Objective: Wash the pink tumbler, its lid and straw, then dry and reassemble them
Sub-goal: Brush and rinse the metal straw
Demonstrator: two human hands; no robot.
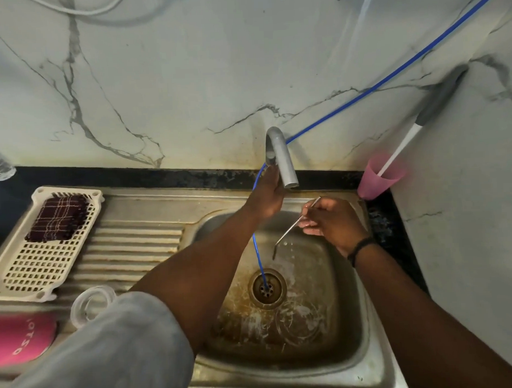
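Pinching the straw [297,223] in our right hand [331,223] above the drain [267,288], left hand [268,193] gripping the tap [281,158], we risk dropping it w/ wet fingers; tumbler [20,338] & lid [91,304] sit left of the drain.

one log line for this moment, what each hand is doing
stage: rinsing straw | left hand: on tap | right hand: pinches metal straw over sink | pink tumbler, lid: on drainboard

The sink [349,330] bowl is open below the tap [284,161]; a blue hose [258,254] runs down to the drain [267,289].
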